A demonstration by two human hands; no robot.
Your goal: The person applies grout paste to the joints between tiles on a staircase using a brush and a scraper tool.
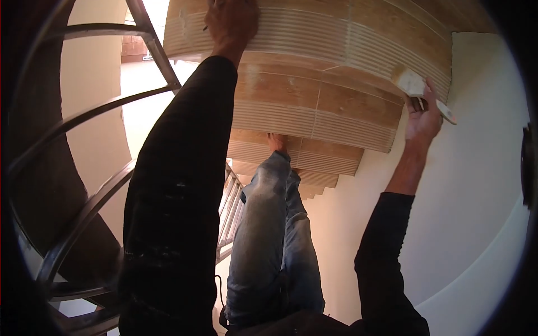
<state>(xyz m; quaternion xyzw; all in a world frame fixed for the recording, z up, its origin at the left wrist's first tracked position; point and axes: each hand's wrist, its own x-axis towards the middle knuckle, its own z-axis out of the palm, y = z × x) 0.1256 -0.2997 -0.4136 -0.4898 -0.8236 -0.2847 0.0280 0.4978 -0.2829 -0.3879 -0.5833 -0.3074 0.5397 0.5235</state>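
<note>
In the head view my right hand [424, 116] is closed around a flat paintbrush [413, 84]. Its pale, stained bristle end lies against or very near the ribbed edge of an upper stair step [392, 42], and the handle end sticks out past my hand at the right. My left hand [232, 28] rests on that same wood-look tiled step, farther left. The top of the frame cuts off its fingers, so their grip is hidden. A small dark tip shows beside it, too small to name.
Lower steps [347, 123] with ribbed edges descend below, and my bare foot [277, 143] stands on one. A metal railing [112, 101] curves along the left, with bright light behind it. The pale wall [471, 140] borders the stairs on the right.
</note>
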